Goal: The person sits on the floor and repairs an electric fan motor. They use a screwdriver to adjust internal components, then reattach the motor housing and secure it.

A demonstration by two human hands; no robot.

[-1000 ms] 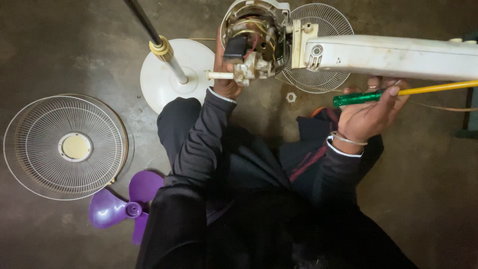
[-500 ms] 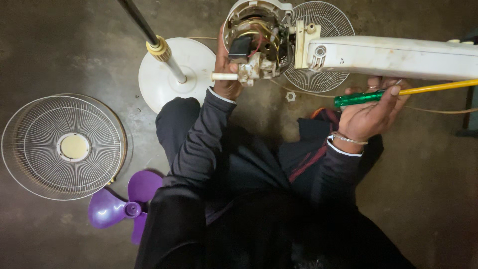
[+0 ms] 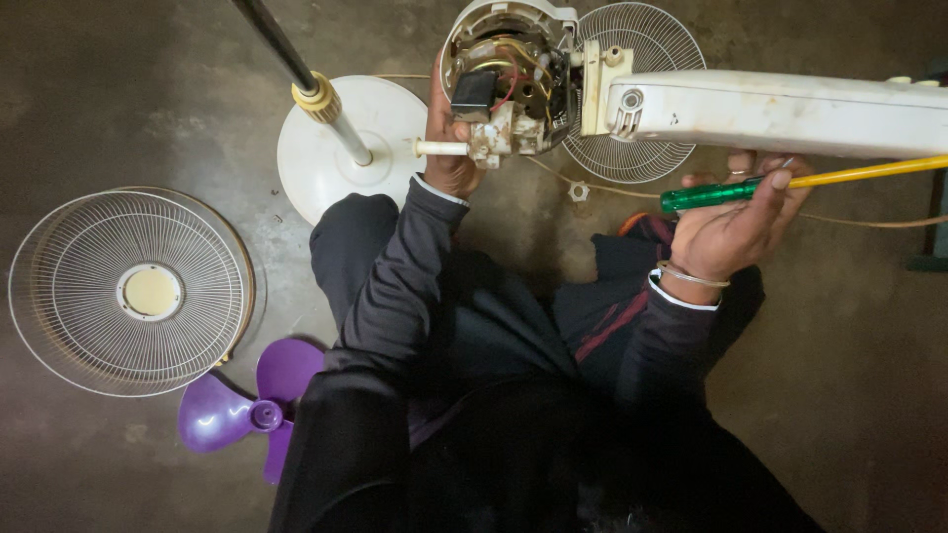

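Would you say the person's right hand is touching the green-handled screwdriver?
Touching: the head view shows the right hand wrapped around the green-handled screwdriver.

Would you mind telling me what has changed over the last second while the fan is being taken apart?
Hardly anything. The view shifts slightly, so the front grille sits a little further left in the picture. The left hand still grips the opened motor housing, and the right hand still holds the green-handled screwdriver under the white fan body. The purple blade and round base lie unmoved.
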